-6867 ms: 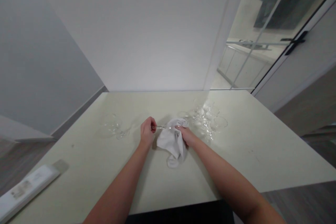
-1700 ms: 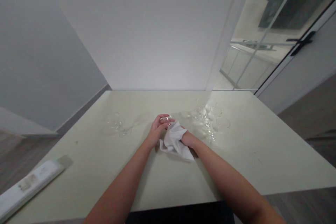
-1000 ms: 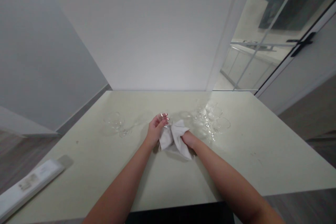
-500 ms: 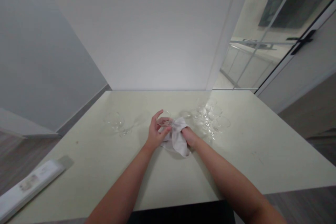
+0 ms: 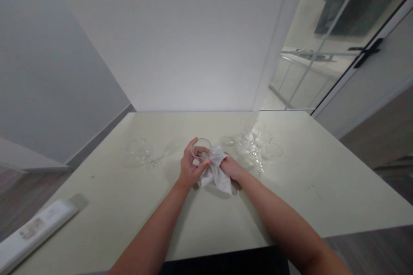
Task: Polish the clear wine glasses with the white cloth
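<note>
My left hand is closed around the bowl of a clear stemmed glass, whose rim faces up and toward me. A white cloth wraps the lower part of that glass and hangs down in folds over the table. Closed on the cloth from the right is my right hand, its fingers mostly hidden in the folds. The stem and foot of the held glass are covered by the cloth.
On the pale table, another clear stemmed glass stands at left. Several clear glasses cluster right of my hands. A long white box lies at the front left edge. A white wall rises behind the table.
The held glass has tilted slightly, so more of its open rim shows. The cloth has shifted and its folds hang differently; both hands stay nearly in place.
</note>
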The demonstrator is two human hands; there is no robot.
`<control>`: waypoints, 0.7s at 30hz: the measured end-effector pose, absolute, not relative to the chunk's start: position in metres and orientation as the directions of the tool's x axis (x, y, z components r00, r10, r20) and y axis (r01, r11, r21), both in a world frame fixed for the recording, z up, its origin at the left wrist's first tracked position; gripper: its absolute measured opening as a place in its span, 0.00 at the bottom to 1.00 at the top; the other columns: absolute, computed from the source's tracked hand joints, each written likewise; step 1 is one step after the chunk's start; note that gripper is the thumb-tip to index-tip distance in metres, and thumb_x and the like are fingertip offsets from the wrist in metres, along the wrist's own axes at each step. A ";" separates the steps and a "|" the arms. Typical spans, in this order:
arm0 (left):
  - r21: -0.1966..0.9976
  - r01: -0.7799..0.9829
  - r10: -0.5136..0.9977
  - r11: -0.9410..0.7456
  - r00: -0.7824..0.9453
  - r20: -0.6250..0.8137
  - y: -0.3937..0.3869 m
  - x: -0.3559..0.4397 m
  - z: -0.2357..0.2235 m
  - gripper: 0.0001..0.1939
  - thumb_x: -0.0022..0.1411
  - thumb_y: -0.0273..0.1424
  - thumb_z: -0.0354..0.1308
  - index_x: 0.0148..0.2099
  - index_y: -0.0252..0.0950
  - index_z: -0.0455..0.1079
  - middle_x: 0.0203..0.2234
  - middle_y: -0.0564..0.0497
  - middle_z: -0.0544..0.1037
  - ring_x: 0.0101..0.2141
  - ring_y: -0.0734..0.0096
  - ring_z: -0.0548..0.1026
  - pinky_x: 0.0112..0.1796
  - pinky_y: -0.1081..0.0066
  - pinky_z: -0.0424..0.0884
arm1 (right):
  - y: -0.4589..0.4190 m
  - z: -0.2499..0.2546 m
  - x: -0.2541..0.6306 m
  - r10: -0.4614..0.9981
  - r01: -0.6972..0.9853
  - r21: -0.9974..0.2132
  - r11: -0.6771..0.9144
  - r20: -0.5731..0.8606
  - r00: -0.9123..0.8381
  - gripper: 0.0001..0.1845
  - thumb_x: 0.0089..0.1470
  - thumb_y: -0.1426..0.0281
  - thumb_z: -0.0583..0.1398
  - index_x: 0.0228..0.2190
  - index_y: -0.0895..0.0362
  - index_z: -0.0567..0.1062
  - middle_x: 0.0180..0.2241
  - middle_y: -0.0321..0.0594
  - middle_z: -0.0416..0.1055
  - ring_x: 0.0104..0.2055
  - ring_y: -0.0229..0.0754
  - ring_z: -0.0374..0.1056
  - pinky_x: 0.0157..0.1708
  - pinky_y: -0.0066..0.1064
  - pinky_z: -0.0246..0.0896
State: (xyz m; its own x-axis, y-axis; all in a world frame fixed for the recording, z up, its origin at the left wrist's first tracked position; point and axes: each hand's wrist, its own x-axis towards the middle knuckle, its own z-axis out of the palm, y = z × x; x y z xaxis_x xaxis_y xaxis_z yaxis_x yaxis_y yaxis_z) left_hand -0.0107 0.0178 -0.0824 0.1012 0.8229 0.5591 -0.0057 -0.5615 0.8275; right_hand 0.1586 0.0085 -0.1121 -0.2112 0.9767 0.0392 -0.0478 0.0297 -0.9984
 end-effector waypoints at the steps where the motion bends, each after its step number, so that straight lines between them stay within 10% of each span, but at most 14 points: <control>1: 0.834 -0.033 0.832 -0.551 0.057 0.552 0.020 -0.011 -0.082 0.42 0.51 0.43 0.69 0.64 0.39 0.56 0.33 0.49 0.79 0.32 0.67 0.76 0.36 0.68 0.71 | 0.008 -0.111 0.160 0.975 -0.019 -0.999 0.044 0.048 -0.216 0.09 0.51 0.66 0.59 0.28 0.58 0.77 0.29 0.37 0.77 0.31 0.41 0.69 0.37 0.32 0.66; 6: 0.845 -0.103 0.847 -0.525 -0.152 0.509 0.039 -0.017 -0.081 0.39 0.57 0.41 0.66 0.65 0.40 0.51 0.30 0.52 0.77 0.38 0.66 0.79 0.34 0.73 0.71 | 0.001 -0.101 0.161 0.890 0.070 -0.995 0.074 0.034 -0.454 0.04 0.46 0.69 0.61 0.25 0.56 0.77 0.26 0.36 0.77 0.32 0.41 0.69 0.43 0.34 0.65; 21: 0.957 0.107 0.944 -0.269 0.228 0.239 0.039 0.007 -0.098 0.34 0.49 0.35 0.71 0.56 0.40 0.61 0.40 0.47 0.80 0.30 0.68 0.77 0.32 0.69 0.71 | 0.000 -0.108 0.157 0.723 0.104 -0.995 -0.003 -0.074 -0.686 0.05 0.41 0.77 0.60 0.25 0.60 0.77 0.24 0.35 0.74 0.29 0.39 0.67 0.36 0.31 0.65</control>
